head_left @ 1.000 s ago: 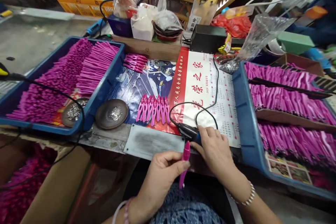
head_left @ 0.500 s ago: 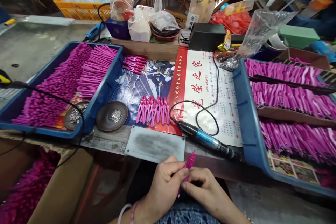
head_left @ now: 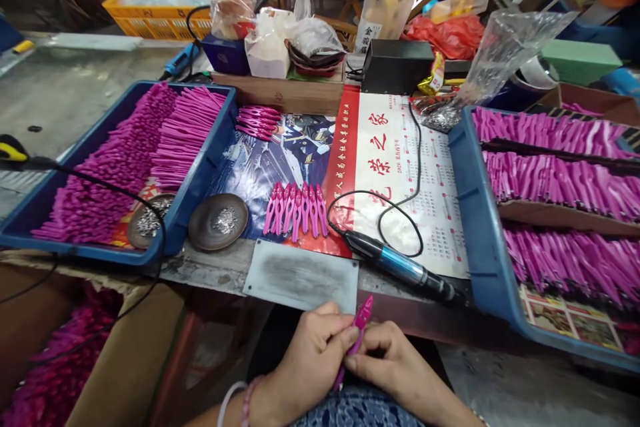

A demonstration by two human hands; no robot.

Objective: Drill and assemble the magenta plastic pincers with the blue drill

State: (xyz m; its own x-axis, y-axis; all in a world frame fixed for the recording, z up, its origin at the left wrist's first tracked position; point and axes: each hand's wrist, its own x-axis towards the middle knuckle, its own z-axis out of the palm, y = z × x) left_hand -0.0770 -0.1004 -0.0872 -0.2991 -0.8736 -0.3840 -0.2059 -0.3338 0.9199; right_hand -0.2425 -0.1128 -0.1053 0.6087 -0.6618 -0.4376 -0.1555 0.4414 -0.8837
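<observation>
Above my lap, at the near edge of the bench, I hold a slim magenta plastic piece (head_left: 365, 311) with a pointed end, tilted up and to the right. My left hand (head_left: 313, 357) pinches its middle between thumb and fingers. The curled fingers of my right hand (head_left: 393, 357) grip its lower part from the other side. My fingers hide much of the piece. Beyond my hands is a grey metal plate (head_left: 303, 275) with a dark smudge. Behind the plate, several similar magenta pieces (head_left: 296, 209) lie side by side in a row.
A blue-and-black electric screwdriver (head_left: 400, 263) with a looping cord lies right of the plate. Left are a brown dish (head_left: 203, 227) of small metal parts and a blue tray (head_left: 173, 227) of magenta sticks. Another blue tray (head_left: 483, 227) on the right holds magenta pieces in rows.
The view has shifted slightly, so the bench things appear a little farther right. Both hands keep hold of the magenta piece, which sits slightly lower and tilts a bit more to the right.
</observation>
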